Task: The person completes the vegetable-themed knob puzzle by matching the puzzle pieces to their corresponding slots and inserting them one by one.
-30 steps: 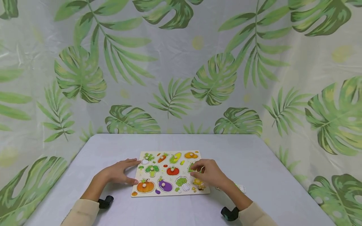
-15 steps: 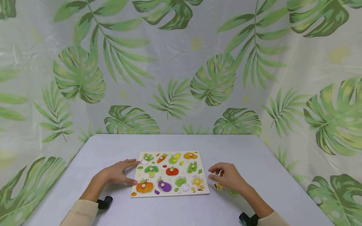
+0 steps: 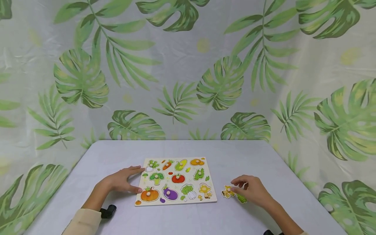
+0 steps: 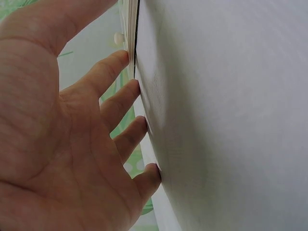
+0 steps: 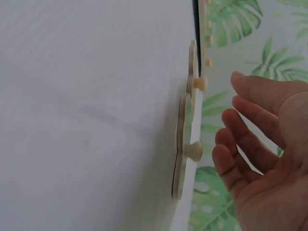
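Note:
A wooden vegetable puzzle board (image 3: 213,196) lies on the table, most of its pictures bearing round knobs. My left hand (image 3: 124,180) rests at its left edge with thumb and fingers spread; in the left wrist view, fingertips touch the board's side (image 4: 131,29). To the board's right lies a loose mushroom puzzle piece (image 3: 227,191), beside a green leafy piece (image 3: 242,198) partly covered by my right hand (image 3: 253,190). That hand hovers over both, fingers loosely bent. From the right wrist view, a gap separates the right hand (image 5: 260,139) from the pieces' wooden knobs (image 5: 194,151).
A white cloth covers the table (image 3: 117,151). Behind and beside it hangs a leaf-printed curtain (image 3: 182,71). On the board, the mushroom picture (image 3: 205,190) and the leafy cabbage picture (image 3: 189,192) show no knobs. A black wrist camera (image 3: 108,211) sits on the left wrist.
My right hand has left the green pea piece on the board and moved right to the loose pieces. The left hand stays at the board's left edge.

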